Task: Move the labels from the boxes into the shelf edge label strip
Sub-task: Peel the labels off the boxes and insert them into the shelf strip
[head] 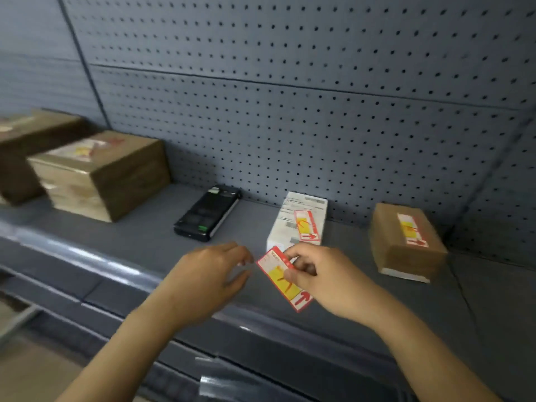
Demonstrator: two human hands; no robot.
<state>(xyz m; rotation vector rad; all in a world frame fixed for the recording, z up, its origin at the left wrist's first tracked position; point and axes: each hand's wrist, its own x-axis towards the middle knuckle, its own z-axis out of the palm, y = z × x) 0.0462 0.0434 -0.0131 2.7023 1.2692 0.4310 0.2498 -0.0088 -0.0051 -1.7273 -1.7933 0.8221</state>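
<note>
My right hand (322,274) pinches a red, white and yellow label (282,281) above the front part of the shelf. Just left of it my left hand (208,277) hovers with fingers apart, holding nothing. Behind them stands a white box (290,219) with another such label (307,226) on top. A brown box (406,242) to the right carries a label (412,230). At the left, two brown boxes (101,175) have labels on top too. The shelf edge label strip (95,262) runs glossy along the shelf front.
A black handheld terminal (207,213) lies on the grey shelf (145,236) between the left boxes and the white box. A grey pegboard wall (290,97) backs the shelf. A lower shelf edge (232,381) shows below.
</note>
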